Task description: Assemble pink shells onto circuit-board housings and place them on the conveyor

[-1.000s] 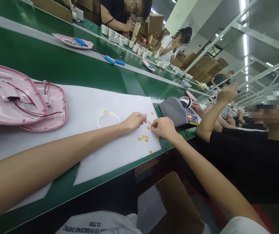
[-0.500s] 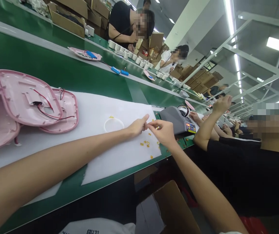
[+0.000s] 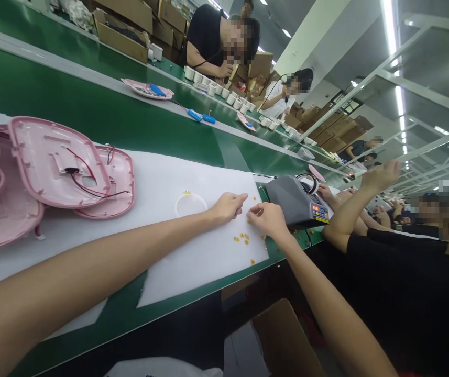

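Over the white foam sheet (image 3: pixel 200 264), my left hand (image 3: pixel 229 207) is closed, thumb pressed along its curled fingers. Whatever it pinches is too small or hidden to make out. Just to its right, my right hand (image 3: pixel 269 219) has thumb and fingertips pinched together, low over the sheet's right edge, and any object in them cannot be seen clearly. A small gap separates the two hands. Below them lie several small yellow tape pieces (image 3: pixel 247 242). A thin white ring (image 3: pixel 176 206) rests on the sheet left of my left hand.
Pink plastic shells (image 3: pixel 59 162) with wires are stacked at the left. A grey tape dispenser (image 3: pixel 287 196) with a lit display stands beyond my right hand. A co-worker's arm (image 3: pixel 350 214) is close on the right. Blue batteries (image 3: pixel 201 116) and white parts (image 3: pixel 212 89) lie across the bench.
My hands have drawn slightly apart; their fingertips met before, and my right hand now sits a little away from my left. The whole view has shifted, moving the scene rightward.
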### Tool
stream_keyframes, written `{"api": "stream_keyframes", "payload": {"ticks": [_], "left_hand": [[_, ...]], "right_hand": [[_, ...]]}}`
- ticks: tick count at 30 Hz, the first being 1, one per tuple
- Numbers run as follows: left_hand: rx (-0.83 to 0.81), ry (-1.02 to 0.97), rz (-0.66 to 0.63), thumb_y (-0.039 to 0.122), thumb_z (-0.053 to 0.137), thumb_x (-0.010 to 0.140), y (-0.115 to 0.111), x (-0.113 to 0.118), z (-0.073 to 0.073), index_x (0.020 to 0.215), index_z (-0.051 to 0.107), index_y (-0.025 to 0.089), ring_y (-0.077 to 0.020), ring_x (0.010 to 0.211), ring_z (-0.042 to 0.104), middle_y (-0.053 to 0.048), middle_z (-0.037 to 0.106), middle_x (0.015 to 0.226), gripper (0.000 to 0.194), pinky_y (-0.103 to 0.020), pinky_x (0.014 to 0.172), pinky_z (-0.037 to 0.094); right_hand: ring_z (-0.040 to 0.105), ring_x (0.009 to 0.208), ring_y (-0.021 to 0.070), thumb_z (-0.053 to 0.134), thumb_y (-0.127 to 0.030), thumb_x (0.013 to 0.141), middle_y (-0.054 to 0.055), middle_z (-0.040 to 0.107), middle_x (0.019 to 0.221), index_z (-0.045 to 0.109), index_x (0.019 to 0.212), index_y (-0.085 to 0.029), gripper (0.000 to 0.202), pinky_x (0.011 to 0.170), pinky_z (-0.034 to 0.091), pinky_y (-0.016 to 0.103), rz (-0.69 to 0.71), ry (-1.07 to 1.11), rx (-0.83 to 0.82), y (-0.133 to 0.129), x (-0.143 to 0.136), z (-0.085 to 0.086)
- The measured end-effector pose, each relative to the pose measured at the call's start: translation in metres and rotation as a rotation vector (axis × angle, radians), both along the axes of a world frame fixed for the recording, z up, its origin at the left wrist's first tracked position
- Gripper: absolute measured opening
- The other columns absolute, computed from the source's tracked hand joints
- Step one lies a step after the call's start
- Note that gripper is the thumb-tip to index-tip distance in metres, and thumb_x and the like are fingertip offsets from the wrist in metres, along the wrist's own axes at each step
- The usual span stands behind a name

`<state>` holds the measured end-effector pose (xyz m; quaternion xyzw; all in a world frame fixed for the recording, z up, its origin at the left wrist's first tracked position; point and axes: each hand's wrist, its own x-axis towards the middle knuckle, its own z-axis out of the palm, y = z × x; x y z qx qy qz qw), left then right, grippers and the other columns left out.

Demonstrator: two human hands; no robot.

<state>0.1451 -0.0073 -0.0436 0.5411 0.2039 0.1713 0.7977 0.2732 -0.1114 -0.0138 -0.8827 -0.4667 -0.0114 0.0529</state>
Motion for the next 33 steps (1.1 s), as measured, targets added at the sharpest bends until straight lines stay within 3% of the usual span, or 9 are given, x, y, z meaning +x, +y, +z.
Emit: {"api": "stream_keyframes", "payload": {"ticks": [8,14,16,18,20,23,26,29,33], "left_hand": [[-0.022,0.020,-0.036,0.030,0.041,0.100,-0.002,-0.005,0.010,0.052,0.036,0.016,-0.0039,0.038,0.019,0.007,0.024,0.043,0.051,-0.019,0.040,0.013],[-0.049,0.027,-0.019,0.032,0.034,0.101,-0.002,-0.005,0.009,0.058,0.037,0.016,-0.0046,0.038,0.018,0.007,0.022,0.046,0.046,-0.018,0.039,0.012],[-0.055,0.031,-0.018,0.033,0.030,0.102,-0.002,-0.005,0.010,0.061,0.041,0.016,-0.0051,0.038,0.019,0.007,0.022,0.047,0.046,-0.018,0.039,0.012],[-0.055,0.028,-0.027,0.033,0.030,0.102,-0.003,-0.005,0.010,0.061,0.043,0.015,-0.0051,0.038,0.018,0.007,0.021,0.047,0.046,-0.018,0.039,0.012],[-0.052,0.021,-0.038,0.035,0.031,0.102,-0.003,-0.005,0.010,0.060,0.042,0.015,-0.0050,0.039,0.017,0.007,0.020,0.048,0.047,-0.018,0.039,0.012],[-0.046,0.013,-0.032,0.039,0.030,0.101,-0.003,-0.006,0.010,0.060,0.041,0.016,-0.0054,0.039,0.016,0.007,0.019,0.048,0.049,-0.019,0.039,0.012],[-0.031,0.011,0.005,0.034,0.035,0.101,-0.003,-0.005,0.008,0.059,0.041,0.015,-0.0050,0.038,0.020,0.006,0.024,0.047,0.046,-0.019,0.039,0.013],[-0.031,0.025,0.039,0.030,0.036,0.100,-0.003,-0.005,0.008,0.057,0.038,0.016,-0.0047,0.037,0.022,0.006,0.026,0.045,0.046,-0.019,0.039,0.014],[-0.064,0.048,0.014,0.031,0.035,0.100,-0.002,-0.004,0.010,0.056,0.033,0.018,-0.0052,0.036,0.019,0.007,0.022,0.045,0.046,-0.019,0.038,0.011]], "right_hand": [[0.067,0.079,0.0207,0.062,-0.018,0.071,0.004,0.074,0.080,0.074,0.074,-0.021,0.012,0.069,0.046,0.027,0.015,-0.133,-0.126,0.014,-0.008,0.007],[0.068,0.073,0.0205,0.059,-0.020,0.075,0.007,0.073,0.074,0.073,0.075,-0.016,0.015,0.070,0.050,0.028,-0.089,0.003,0.199,0.013,0.015,0.017],[0.067,0.067,0.0175,0.059,-0.026,0.079,0.005,0.073,0.075,0.074,0.081,-0.016,0.019,0.065,0.050,0.026,-0.007,0.135,0.308,0.009,0.007,0.020],[0.065,0.064,0.0153,0.061,-0.028,0.078,0.003,0.072,0.075,0.074,0.080,-0.017,0.017,0.062,0.049,0.025,0.181,0.217,0.414,0.007,-0.010,0.020],[0.062,0.062,0.0131,0.062,-0.025,0.079,0.002,0.070,0.074,0.073,0.077,-0.019,0.014,0.063,0.047,0.025,0.334,0.131,0.466,0.006,-0.029,0.018],[0.057,0.062,0.0111,0.059,-0.023,0.082,0.003,0.067,0.081,0.074,0.077,-0.020,0.016,0.062,0.045,0.025,0.416,-0.010,0.420,0.006,-0.045,0.017],[0.060,0.072,0.0124,0.056,-0.025,0.086,0.004,0.066,0.094,0.075,0.086,-0.022,0.020,0.059,0.047,0.024,0.457,0.108,0.367,-0.003,-0.041,0.021],[0.063,0.074,0.0130,0.057,-0.025,0.085,0.004,0.067,0.095,0.074,0.092,-0.021,0.019,0.061,0.049,0.024,0.351,0.147,0.356,-0.019,-0.029,0.019],[0.063,0.071,0.0148,0.066,-0.023,0.077,0.002,0.069,0.083,0.074,0.086,-0.021,0.012,0.068,0.047,0.027,0.209,-0.013,0.084,-0.031,-0.020,0.004]]}}
